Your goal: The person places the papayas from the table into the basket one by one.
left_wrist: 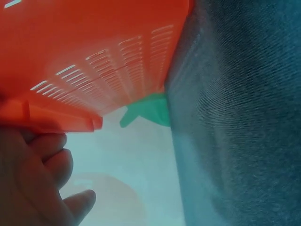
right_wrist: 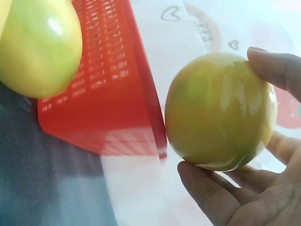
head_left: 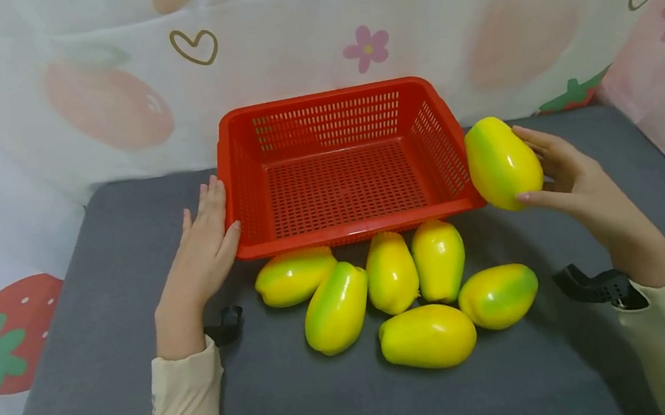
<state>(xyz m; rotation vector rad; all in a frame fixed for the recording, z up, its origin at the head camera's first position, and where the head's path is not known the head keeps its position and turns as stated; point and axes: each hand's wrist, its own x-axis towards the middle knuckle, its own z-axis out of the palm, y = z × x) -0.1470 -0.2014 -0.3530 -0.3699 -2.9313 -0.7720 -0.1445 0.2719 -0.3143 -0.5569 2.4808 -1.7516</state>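
Observation:
My right hand (head_left: 573,185) holds a glossy yellow-green papaya (head_left: 503,164) between thumb and fingers, beside the right rim of a red plastic basket (head_left: 359,225). In the right wrist view, this papaya (right_wrist: 218,113) is level with the basket's rim, outside its wall (right_wrist: 113,117). Straight fingers of my left hand (head_left: 203,248) rest against the basket's left side. The left wrist view has that hand (left_wrist: 37,179) touching the rim from outside, with part of it cut off. Nothing lies on the visible basket floor.
Several more papayas (head_left: 428,337) lie on the grey cloth-covered table (head_left: 305,406) in front of the basket, some against its front wall. A printed curtain (head_left: 303,41) hangs behind. Black wrist straps (head_left: 599,286) sit at both cuffs.

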